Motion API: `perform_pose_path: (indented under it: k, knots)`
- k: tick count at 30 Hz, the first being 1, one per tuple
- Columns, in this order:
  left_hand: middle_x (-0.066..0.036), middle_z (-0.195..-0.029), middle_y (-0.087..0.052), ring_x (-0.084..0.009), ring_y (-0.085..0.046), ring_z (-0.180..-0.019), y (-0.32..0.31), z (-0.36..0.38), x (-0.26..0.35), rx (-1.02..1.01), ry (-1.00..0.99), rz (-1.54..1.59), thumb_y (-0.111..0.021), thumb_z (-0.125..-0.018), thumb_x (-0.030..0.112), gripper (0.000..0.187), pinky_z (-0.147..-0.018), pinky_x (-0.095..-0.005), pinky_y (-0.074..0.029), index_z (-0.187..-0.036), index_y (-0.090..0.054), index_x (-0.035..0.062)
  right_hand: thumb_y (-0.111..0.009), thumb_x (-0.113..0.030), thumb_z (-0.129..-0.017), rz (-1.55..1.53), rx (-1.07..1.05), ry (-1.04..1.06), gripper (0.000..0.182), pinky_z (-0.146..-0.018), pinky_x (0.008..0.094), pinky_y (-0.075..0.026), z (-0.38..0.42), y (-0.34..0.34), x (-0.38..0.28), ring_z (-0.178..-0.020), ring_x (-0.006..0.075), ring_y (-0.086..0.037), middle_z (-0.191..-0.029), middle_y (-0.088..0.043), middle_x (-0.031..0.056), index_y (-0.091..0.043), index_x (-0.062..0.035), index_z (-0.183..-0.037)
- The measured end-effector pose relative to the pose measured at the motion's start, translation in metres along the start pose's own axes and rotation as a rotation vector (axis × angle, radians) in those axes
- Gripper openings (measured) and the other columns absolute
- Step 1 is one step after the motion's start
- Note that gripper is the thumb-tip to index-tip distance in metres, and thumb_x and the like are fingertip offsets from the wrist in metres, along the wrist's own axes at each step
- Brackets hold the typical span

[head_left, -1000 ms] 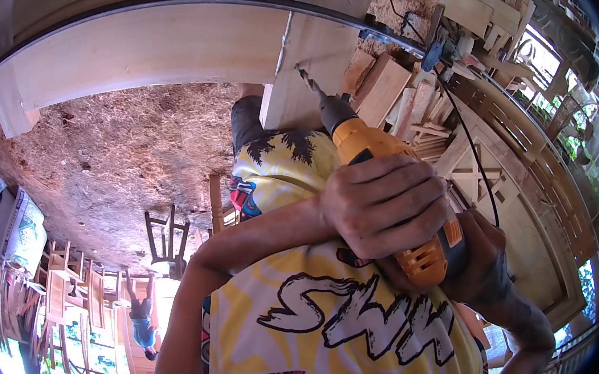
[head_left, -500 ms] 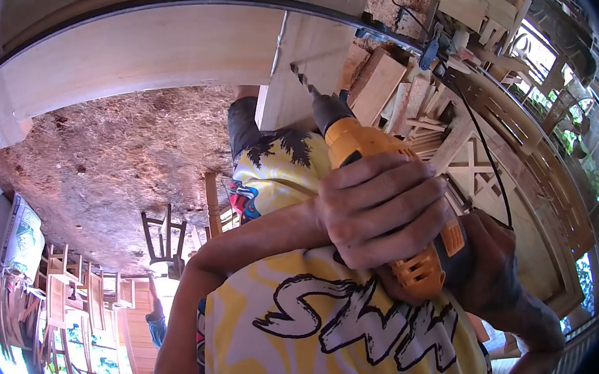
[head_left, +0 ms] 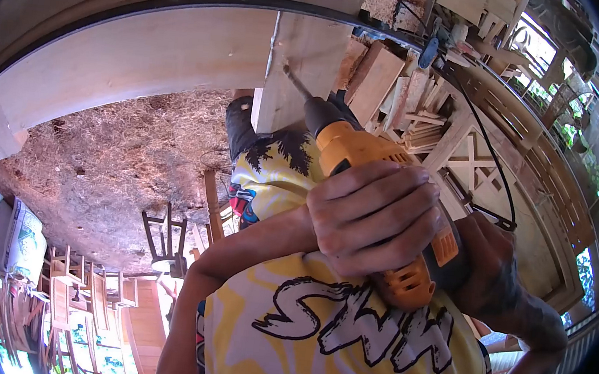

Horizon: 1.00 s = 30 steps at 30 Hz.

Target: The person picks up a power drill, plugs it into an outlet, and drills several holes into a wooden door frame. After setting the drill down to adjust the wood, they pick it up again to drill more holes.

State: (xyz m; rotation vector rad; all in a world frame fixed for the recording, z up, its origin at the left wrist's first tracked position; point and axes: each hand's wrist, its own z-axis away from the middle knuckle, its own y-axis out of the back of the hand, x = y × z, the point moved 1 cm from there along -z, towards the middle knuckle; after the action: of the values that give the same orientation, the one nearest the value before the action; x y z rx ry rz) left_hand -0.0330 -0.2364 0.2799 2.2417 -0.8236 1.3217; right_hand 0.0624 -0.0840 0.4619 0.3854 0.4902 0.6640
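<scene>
At 11 o'clock, a dark bar (head_left: 187,1) crosses the board (head_left: 286,105). The drill (head_left: 358,148) lies beneath my left hand (head_left: 376,217), fingers together around it; my right hand (head_left: 485,258) hides its fingers; I cannot tell their state.

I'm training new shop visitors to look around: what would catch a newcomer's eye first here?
First, the orange drill at the centre, with the left hand wrapped over its body and the right hand at its rear, its bit angled to the pale wood. Next, the bold black lettering on the yellow-and-white shirt below, then the dark bar curving across the top.
</scene>
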Motion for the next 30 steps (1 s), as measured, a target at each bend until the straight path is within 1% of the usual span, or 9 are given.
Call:
perform_pose_path:
  k: [2, 5, 11, 14, 17, 20, 23, 26, 30]
  knots:
    - [-0.012, -0.106, -0.083, -0.0285, -0.083, -0.102, 0.003, 0.001, 0.002, -0.038, 0.028, 0.008, -0.072, -0.098, 0.012, 0.014, -0.091, -0.0381, -0.062, -0.112, -0.071, 0.0067, -0.084, -0.017, -0.077, 0.011, 0.012, 0.014, 0.041, -0.057, 0.045, -0.052, -0.001, -0.002, 0.001, -0.063, 0.0345, -0.067, -0.083, -0.061, 0.014, -0.067, 0.0035, -0.109]
    - [-0.011, -0.101, -0.081, -0.0281, -0.081, -0.096, 0.002, 0.005, -0.003, 0.01, -0.004, 0.005, -0.075, -0.088, 0.014, 0.018, -0.087, -0.0368, -0.063, -0.104, -0.074, 0.0062, -0.083, -0.017, -0.077, 0.048, 0.004, 0.025, 0.041, -0.057, 0.0454, -0.051, -0.005, -0.001, -0.002, -0.063, 0.0344, -0.066, -0.082, -0.06, 0.0135, -0.067, 0.0034, -0.108]
    - [-0.012, -0.102, -0.082, -0.0287, -0.081, -0.097, 0.003, 0.012, -0.01, 0.044, -0.005, -0.004, -0.077, -0.09, 0.014, 0.018, -0.087, -0.0365, -0.063, -0.105, -0.072, 0.0061, -0.083, -0.017, -0.075, 0.161, -0.019, 0.023, 0.036, -0.057, 0.0464, -0.05, -0.02, 0.005, -0.011, -0.066, 0.0335, -0.068, -0.081, -0.059, 0.0126, -0.065, 0.0002, -0.1]
    - [-0.012, -0.108, -0.083, -0.0307, -0.083, -0.102, 0.004, 0.015, -0.008, 0.028, 0.032, -0.02, -0.072, -0.099, 0.012, 0.014, -0.089, -0.0395, -0.063, -0.112, -0.069, 0.0063, -0.082, -0.016, -0.075, 0.175, -0.028, 0.019, 0.032, -0.057, 0.0468, -0.049, -0.024, 0.006, -0.01, -0.068, 0.033, -0.068, -0.08, -0.059, 0.0125, -0.063, -0.0012, -0.097]
    - [-0.012, -0.108, -0.083, -0.0305, -0.084, -0.101, 0.003, 0.016, -0.011, 0.04, 0.03, -0.033, -0.071, -0.1, 0.012, 0.014, -0.089, -0.0393, -0.063, -0.113, -0.069, 0.0065, -0.081, -0.016, -0.075, 0.202, -0.046, 0.006, 0.031, -0.057, 0.0471, -0.049, -0.027, 0.008, -0.011, -0.068, 0.0331, -0.068, -0.08, -0.058, 0.0123, -0.063, -0.0017, -0.097]
    - [-0.012, -0.105, -0.082, -0.0282, -0.081, -0.097, 0.001, 0.017, -0.017, 0.081, -0.015, -0.048, -0.076, -0.092, 0.014, 0.019, -0.086, -0.0358, -0.063, -0.109, -0.071, 0.006, -0.081, -0.016, -0.075, 0.218, -0.04, 0.01, 0.031, -0.057, 0.0474, -0.049, -0.031, 0.008, -0.01, -0.069, 0.0339, -0.068, -0.08, -0.058, 0.0122, -0.064, -0.002, -0.097]
    - [-0.011, -0.107, -0.083, -0.0278, -0.082, -0.099, -0.001, 0.022, -0.017, 0.085, -0.012, -0.07, -0.075, -0.094, 0.016, 0.02, -0.088, -0.0354, -0.063, -0.111, -0.07, 0.0069, -0.081, -0.016, -0.074, 0.218, -0.031, 0.032, 0.032, -0.059, 0.0474, -0.05, -0.034, 0.009, -0.008, -0.07, 0.0345, -0.068, -0.081, -0.059, 0.0123, -0.064, -0.0023, -0.098]
    - [-0.01, -0.107, -0.084, -0.0292, -0.084, -0.099, -0.002, 0.029, -0.017, 0.085, 0.013, -0.085, -0.07, -0.104, 0.013, 0.012, -0.094, -0.0403, -0.062, -0.114, -0.067, 0.0073, -0.081, -0.016, -0.073, 0.243, -0.044, 0.038, 0.034, -0.061, 0.0474, -0.051, -0.04, 0.011, -0.009, -0.072, 0.0345, -0.068, -0.083, -0.059, 0.0127, -0.064, -0.0025, -0.099]
    - [-0.01, -0.111, -0.083, -0.0289, -0.082, -0.103, -0.007, 0.032, -0.022, 0.098, -0.011, -0.114, -0.073, -0.099, 0.017, 0.018, -0.094, -0.0374, -0.061, -0.114, -0.068, 0.0087, -0.082, -0.018, -0.072, 0.275, -0.064, 0.042, 0.037, -0.063, 0.0477, -0.051, -0.04, 0.012, -0.002, -0.074, 0.034, -0.069, -0.085, -0.06, 0.0126, -0.064, -0.0027, -0.1]
